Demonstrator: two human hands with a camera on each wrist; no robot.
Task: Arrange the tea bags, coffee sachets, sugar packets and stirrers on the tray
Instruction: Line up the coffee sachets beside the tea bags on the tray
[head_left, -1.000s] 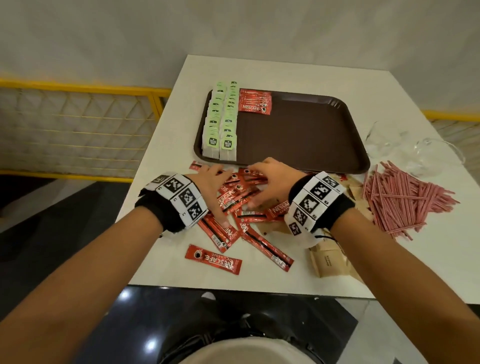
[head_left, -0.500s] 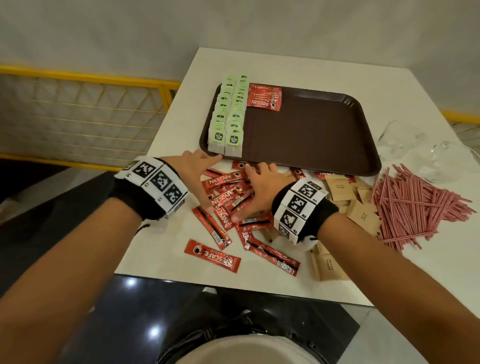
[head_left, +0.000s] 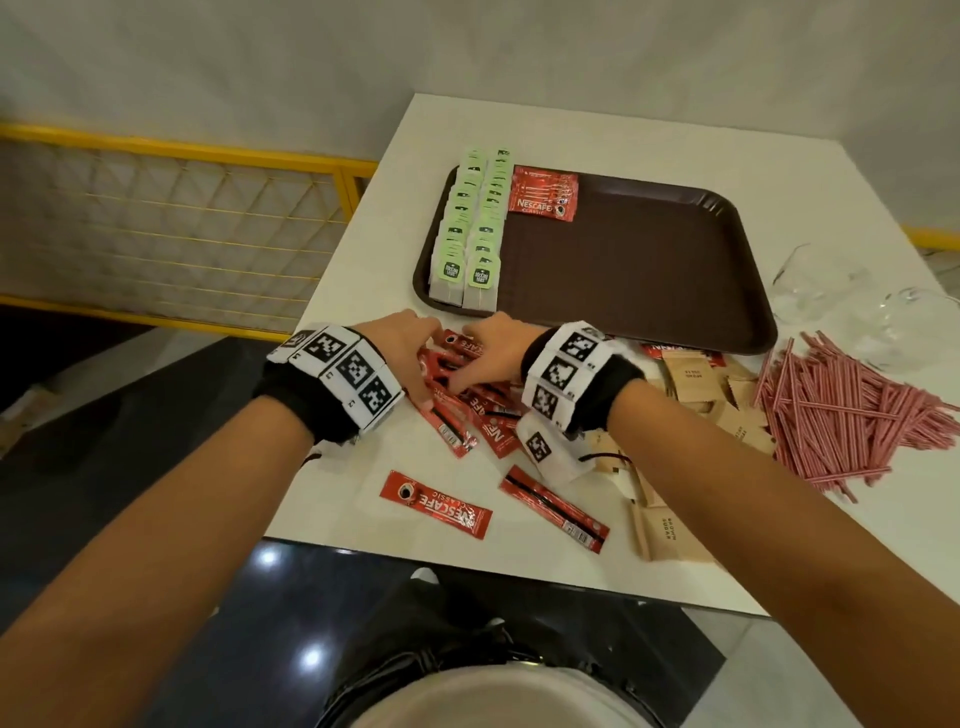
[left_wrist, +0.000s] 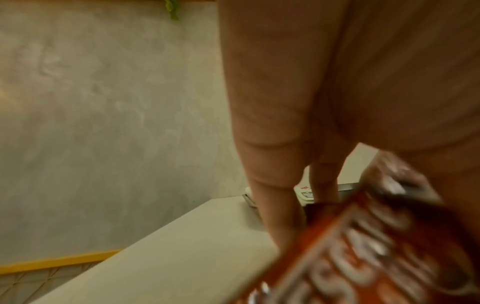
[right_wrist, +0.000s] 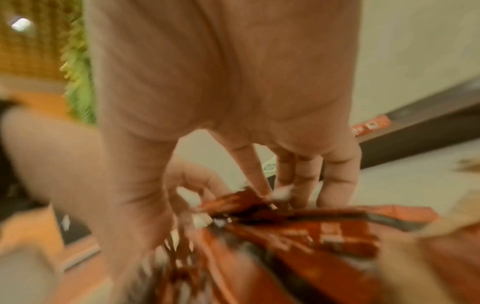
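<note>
The loose red coffee sachets (head_left: 470, 395) lie in a heap on the white worktop (head_left: 363, 291), just off the near edge of the brown tray (head_left: 649, 270), at about 6 o'clock from its left half. Both hands are on that heap. The left hand (head_left: 400, 353) comes in from 8 o'clock and the right hand (head_left: 493, 348) from 4 o'clock, nearly meeting over the sachets. The right wrist view, though blurred, shows the right fingers (right_wrist: 306, 176) bent down and bunched onto the sachets with the thumb curled in beside them, pinching at the pile. The left wrist view shows left fingers (left_wrist: 270, 185) reaching fairly straight down to the worktop beside a blurred sachet (left_wrist: 376, 257); whether they grip it I cannot tell.

On the tray, two rows of green tea bags (head_left: 472, 228) run along the left side, with a small stack of sachets (head_left: 544, 193) touching them at 12 o'clock. Two more sachets (head_left: 435, 504) lie apart at 6 o'clock of the heap. Brown sugar packets (head_left: 696, 384) sit at 3 o'clock, pink stirrers (head_left: 852, 410) beyond them, and clear glasses (head_left: 810, 291) farther right.
</note>
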